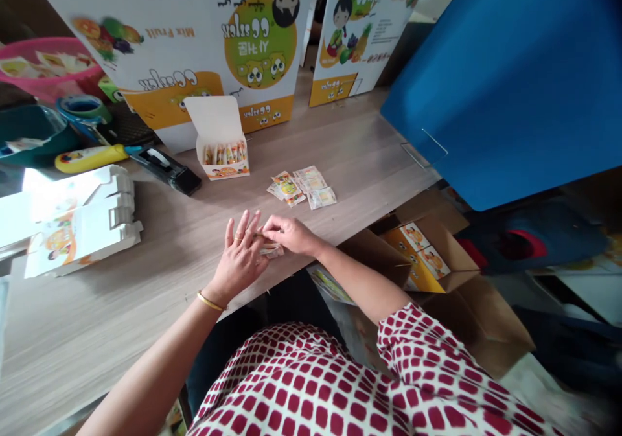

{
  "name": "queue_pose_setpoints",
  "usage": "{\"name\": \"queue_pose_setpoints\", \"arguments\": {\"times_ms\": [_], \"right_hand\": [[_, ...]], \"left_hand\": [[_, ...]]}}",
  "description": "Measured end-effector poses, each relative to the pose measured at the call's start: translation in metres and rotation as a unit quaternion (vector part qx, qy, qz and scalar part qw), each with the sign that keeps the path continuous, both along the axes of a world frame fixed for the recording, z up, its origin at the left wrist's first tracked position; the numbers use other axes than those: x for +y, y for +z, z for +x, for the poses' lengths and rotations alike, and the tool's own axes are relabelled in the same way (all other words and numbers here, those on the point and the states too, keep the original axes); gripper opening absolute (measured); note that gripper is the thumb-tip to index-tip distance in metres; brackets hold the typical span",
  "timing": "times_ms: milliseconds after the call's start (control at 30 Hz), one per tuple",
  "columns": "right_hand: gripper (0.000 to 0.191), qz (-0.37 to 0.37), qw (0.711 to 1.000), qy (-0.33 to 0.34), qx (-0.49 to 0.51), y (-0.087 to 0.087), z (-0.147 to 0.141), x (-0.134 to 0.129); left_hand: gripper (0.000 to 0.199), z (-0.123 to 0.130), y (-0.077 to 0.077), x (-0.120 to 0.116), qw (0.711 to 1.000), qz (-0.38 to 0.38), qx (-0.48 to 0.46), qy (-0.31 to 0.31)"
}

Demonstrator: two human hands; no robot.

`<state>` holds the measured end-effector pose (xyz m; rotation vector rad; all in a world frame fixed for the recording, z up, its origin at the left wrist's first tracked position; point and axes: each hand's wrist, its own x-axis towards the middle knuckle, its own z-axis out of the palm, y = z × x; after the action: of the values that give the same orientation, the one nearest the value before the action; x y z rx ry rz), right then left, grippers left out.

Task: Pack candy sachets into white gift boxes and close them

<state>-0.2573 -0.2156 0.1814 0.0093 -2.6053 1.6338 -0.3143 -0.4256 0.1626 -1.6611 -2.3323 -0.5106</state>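
At the table's front edge, my left hand (241,254) lies palm down with its fingers spread, over small candy packets (271,250). My right hand (290,234) is beside it, thumb and fingers pinched together at my left fingertips; what they grip is too small to make out. Just beyond the hands lies a loose group of small printed sachets (289,188) and paler ones (311,179). Behind them to the left stands a small white box (226,172) with its lid up, holding a row of wrapped sticks.
Flattened small cartons (82,222) are stacked at the left, near a black tape dispenser (168,170) and a pink basket (92,80). Large printed cartons (194,47) stand behind. A blue panel (500,86) rises at right above an open brown box (459,264).
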Motion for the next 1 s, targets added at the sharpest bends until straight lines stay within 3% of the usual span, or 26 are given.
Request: {"name": "queue_pose_setpoints", "arguments": {"times_ms": [67, 133, 200, 233, 300, 400, 533, 700, 800, 867, 900, 933, 1000], "right_hand": [[0.025, -0.002, 1.000, 0.012, -0.023, 0.000, 0.000, 0.013], [0.023, 0.092, 0.991, -0.097, -0.019, 0.000, -0.004, 0.048], [0.017, 0.225, 0.949, -0.217, -0.032, -0.001, -0.009, 0.093], [0.020, 0.274, 0.931, -0.235, -0.055, -0.002, -0.010, 0.114], [0.023, 0.335, 0.908, -0.225, -0.115, -0.004, -0.007, 0.144], [0.011, 0.355, 0.900, -0.189, -0.170, -0.006, 0.002, 0.161], [0.007, 0.336, 0.918, -0.168, -0.123, -0.002, 0.011, 0.136], [0.031, 0.256, 0.954, -0.152, 0.024, 0.002, -0.003, 0.049], [0.030, 0.183, 0.983, 0.034, 0.000, 0.000, -0.019, 0.013], [0.025, 0.131, 0.983, 0.123, -0.035, -0.003, -0.030, 0.013], [0.025, 0.132, 0.985, 0.101, -0.043, -0.004, -0.036, 0.019], [0.027, 0.158, 0.986, 0.032, -0.047, -0.006, -0.043, 0.028], [0.026, 0.257, 0.951, -0.159, -0.063, -0.010, -0.057, 0.047]], "left_hand": [[0.047, -0.002, 0.002, 0.000, 0.999, -0.025, -0.023, -0.014], [0.046, -0.006, 0.001, -0.001, 0.998, -0.043, -0.045, -0.013], [0.048, -0.009, -0.001, -0.001, 0.998, -0.041, -0.056, -0.007], [0.052, -0.010, -0.003, -0.001, 0.998, -0.033, -0.057, -0.005], [0.065, -0.012, -0.009, -0.001, 0.998, -0.010, -0.057, -0.001], [0.076, -0.014, -0.016, -0.001, 0.998, 0.024, -0.064, 0.017], [0.055, -0.013, -0.013, 0.000, 0.997, 0.007, -0.076, -0.005], [0.038, -0.007, 0.001, 0.005, 1.000, 0.013, -0.009, 0.007], [0.037, -0.004, 0.004, 0.006, 1.000, -0.004, 0.006, 0.009], [0.038, -0.005, 0.002, 0.005, 1.000, -0.028, -0.014, -0.002], [0.040, -0.006, 0.000, 0.004, 0.999, -0.036, -0.032, -0.006], [0.042, -0.008, -0.003, 0.003, 0.998, -0.037, -0.052, -0.008], [0.049, -0.011, -0.009, 0.002, 0.996, -0.018, -0.084, -0.006]]}}
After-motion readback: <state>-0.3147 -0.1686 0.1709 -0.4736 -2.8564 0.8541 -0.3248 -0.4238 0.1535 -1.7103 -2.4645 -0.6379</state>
